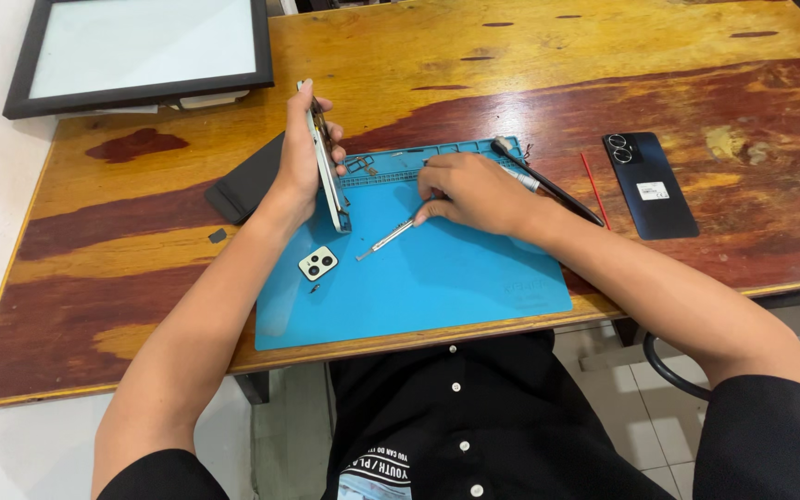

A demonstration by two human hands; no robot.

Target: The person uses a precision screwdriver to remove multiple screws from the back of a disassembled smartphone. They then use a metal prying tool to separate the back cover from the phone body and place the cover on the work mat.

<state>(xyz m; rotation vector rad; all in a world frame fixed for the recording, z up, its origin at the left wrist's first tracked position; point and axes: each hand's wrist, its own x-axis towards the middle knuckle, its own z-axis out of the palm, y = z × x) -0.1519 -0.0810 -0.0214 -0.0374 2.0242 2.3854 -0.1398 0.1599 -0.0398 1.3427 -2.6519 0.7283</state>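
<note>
My left hand (300, 153) grips an opened phone (328, 167) and holds it upright on its edge over the blue work mat (456, 278). My right hand (474, 190) rests on the mat, its fingers pinching the top of a thin metal tool (383, 240) whose tip touches the mat. A small pale camera cover piece (318, 263) lies on the mat below the phone. A tiny dark part (314, 288) sits just under it.
A dark phone back cover (650, 185) lies on the wooden table (141, 231) at the right. A thin red stick (594, 190) and a black tool (548, 185) lie beside the mat. A black slab (247, 181) sits left, a framed panel (141, 51) at the back left.
</note>
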